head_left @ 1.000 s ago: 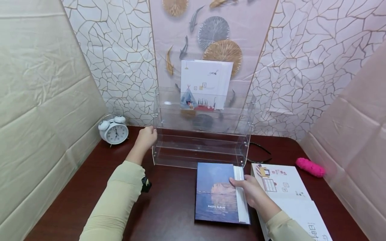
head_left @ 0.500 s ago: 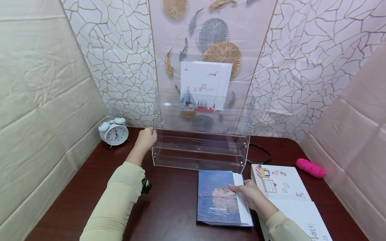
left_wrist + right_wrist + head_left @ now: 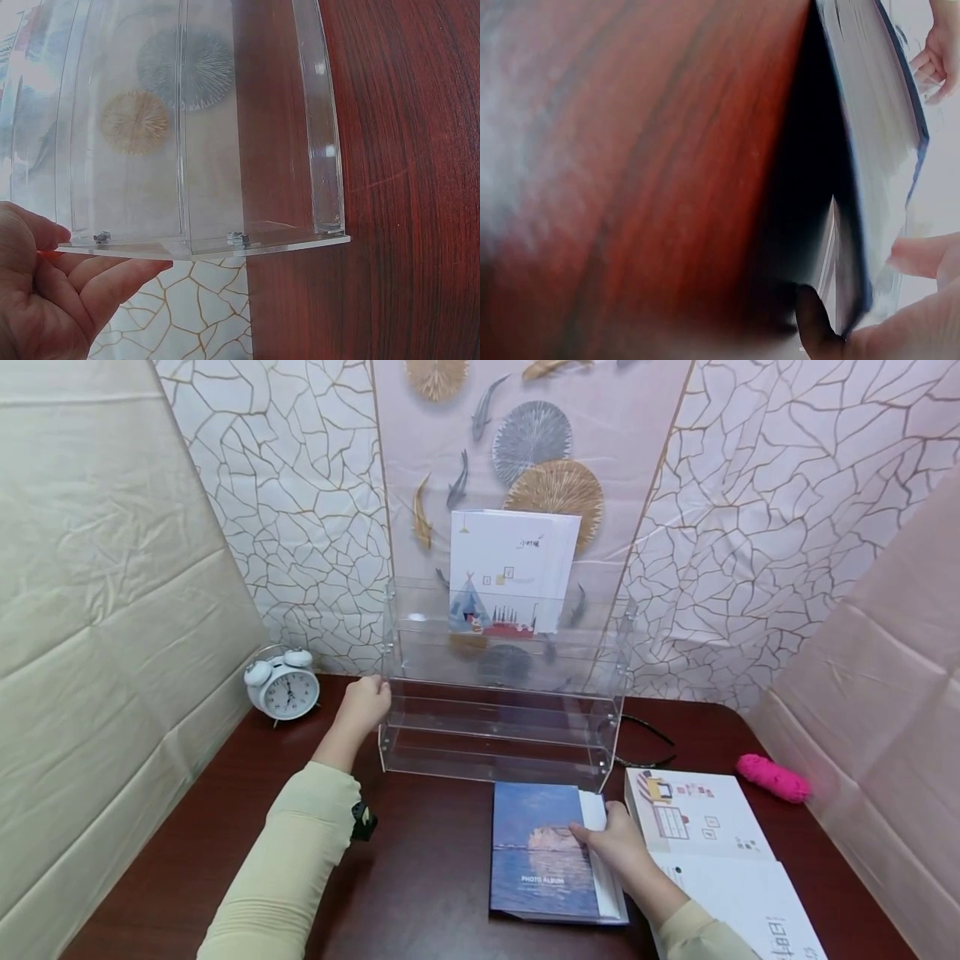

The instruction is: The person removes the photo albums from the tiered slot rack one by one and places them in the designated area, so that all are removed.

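Observation:
A clear acrylic display rack point(image 3: 495, 767) with several tiers stands at the middle back of the table. My left hand point(image 3: 365, 703) pinches its left side panel; in the left wrist view the thumb lies on one face and the fingers point(image 3: 120, 289) on the other. In front of the rack is a thick blue photo album point(image 3: 534, 852) with a sea-and-rock cover. My right hand point(image 3: 621, 843) grips its right edge, thumb on the cover's white strip. In the right wrist view, fingers are under the album's dark back cover, with its page edges point(image 3: 877, 112) showing.
A white album point(image 3: 513, 560) stands on the rack's top tier. Two white albums point(image 3: 705, 814) lie at the right, close to my right forearm. A pink roll point(image 3: 772, 777), a thin black band point(image 3: 648, 727) and a white alarm clock point(image 3: 291, 693) are also on the table point(image 3: 420, 877).
My right hand has drawn the blue photo album slightly toward me, away from the rack, and its bottom page edge now shows. The left hand stays on the rack.

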Demonstrator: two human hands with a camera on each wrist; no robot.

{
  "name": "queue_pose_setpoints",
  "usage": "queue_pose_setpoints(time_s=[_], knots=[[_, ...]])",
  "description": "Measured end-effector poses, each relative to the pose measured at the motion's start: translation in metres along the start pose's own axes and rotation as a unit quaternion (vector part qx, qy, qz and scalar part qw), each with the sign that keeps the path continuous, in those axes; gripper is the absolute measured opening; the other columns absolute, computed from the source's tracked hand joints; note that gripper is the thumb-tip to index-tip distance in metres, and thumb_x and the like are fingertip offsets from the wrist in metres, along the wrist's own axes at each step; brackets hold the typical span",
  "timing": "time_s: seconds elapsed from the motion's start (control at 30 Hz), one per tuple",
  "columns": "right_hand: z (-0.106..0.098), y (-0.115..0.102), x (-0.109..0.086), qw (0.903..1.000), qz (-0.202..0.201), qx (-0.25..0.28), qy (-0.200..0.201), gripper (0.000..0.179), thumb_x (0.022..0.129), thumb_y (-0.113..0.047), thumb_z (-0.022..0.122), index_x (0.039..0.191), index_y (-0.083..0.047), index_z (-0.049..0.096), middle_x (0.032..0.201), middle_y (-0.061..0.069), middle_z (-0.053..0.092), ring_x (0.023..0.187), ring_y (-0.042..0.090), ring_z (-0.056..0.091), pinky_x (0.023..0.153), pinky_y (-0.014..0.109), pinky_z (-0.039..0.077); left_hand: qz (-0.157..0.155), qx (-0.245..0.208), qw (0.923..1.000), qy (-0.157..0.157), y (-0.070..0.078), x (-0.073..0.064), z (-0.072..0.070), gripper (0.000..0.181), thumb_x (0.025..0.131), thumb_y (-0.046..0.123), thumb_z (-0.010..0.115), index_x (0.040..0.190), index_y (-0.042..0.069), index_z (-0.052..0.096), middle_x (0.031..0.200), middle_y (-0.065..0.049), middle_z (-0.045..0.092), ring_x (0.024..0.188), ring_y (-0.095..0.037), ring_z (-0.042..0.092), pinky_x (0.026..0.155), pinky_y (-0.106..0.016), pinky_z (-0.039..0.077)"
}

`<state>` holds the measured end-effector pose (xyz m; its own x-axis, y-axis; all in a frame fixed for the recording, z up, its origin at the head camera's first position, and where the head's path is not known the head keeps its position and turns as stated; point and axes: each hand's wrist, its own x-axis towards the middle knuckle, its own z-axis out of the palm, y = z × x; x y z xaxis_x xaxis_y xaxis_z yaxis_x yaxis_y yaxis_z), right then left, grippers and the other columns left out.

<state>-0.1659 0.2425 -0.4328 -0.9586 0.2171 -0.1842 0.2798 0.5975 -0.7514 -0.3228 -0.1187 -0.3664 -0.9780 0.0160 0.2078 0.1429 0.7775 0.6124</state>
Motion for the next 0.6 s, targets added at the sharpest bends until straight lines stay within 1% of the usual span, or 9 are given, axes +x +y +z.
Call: queue_pose_setpoints(time_s=[0.13, 0.2, 0.43, 0.53, 0.6], knots=[[0.0018, 0.0017, -0.0012, 0.9995, -0.017, -0.023, 0.010, 0.072, 0.085, -0.015, 0.066, 0.130, 0.020, 0.023, 0.123, 0.040, 0.038, 0.115, 0.048, 0.041, 0.095, 0.055, 0.035, 0.000, 0.000, 1.0000, -0.001, -0.0001, 0.0005, -0.0002, 0.029, 0.098, 0.018, 0.038, 0.082, 0.000, 0.054, 0.086, -0.020, 0.059, 0.079, -0.032, 0.055, 0.071, -0.044, 0.045], [0.0025, 0.0024, -0.0014, 0.9987, -0.031, -0.036, 0.016, 0.069, 0.085, -0.013, 0.067, 0.128, 0.021, 0.026, 0.122, 0.041, 0.039, 0.114, 0.049, 0.041, 0.094, 0.055, 0.036, 0.000, 0.002, 1.0000, 0.000, -0.0003, 0.0006, -0.0003, 0.029, 0.097, 0.018, 0.038, 0.081, 0.001, 0.053, 0.085, -0.020, 0.059, 0.079, -0.032, 0.054, 0.072, -0.044, 0.045], [0.0040, 0.0057, -0.0028, 0.9918, -0.081, -0.088, 0.044, 0.061, 0.081, -0.011, 0.069, 0.118, 0.025, 0.036, 0.111, 0.041, 0.046, 0.107, 0.050, 0.046, 0.090, 0.055, 0.038, 0.000, 0.000, 1.0000, -0.002, -0.0006, 0.0001, -0.0007, 0.030, 0.098, 0.018, 0.037, 0.089, -0.002, 0.058, 0.093, -0.021, 0.061, 0.083, -0.032, 0.055, 0.075, -0.044, 0.046], [0.0049, 0.0067, -0.0032, 0.9905, -0.085, -0.096, 0.050, 0.059, 0.080, -0.011, 0.070, 0.116, 0.024, 0.038, 0.107, 0.039, 0.048, 0.104, 0.048, 0.049, 0.087, 0.054, 0.040, -0.001, -0.001, 1.0000, -0.004, -0.0009, 0.0002, -0.0007, 0.030, 0.098, 0.018, 0.037, 0.089, -0.002, 0.058, 0.094, -0.022, 0.061, 0.084, -0.032, 0.055, 0.076, -0.045, 0.046], [0.0059, 0.0063, -0.0034, 0.9907, -0.080, -0.097, 0.051, 0.059, 0.080, -0.010, 0.070, 0.117, 0.023, 0.038, 0.108, 0.039, 0.048, 0.105, 0.048, 0.048, 0.088, 0.054, 0.040, -0.001, 0.000, 1.0000, -0.003, -0.0016, 0.0002, -0.0007, 0.030, 0.098, 0.018, 0.037, 0.091, -0.003, 0.058, 0.096, -0.022, 0.061, 0.086, -0.033, 0.056, 0.077, -0.045, 0.046]])
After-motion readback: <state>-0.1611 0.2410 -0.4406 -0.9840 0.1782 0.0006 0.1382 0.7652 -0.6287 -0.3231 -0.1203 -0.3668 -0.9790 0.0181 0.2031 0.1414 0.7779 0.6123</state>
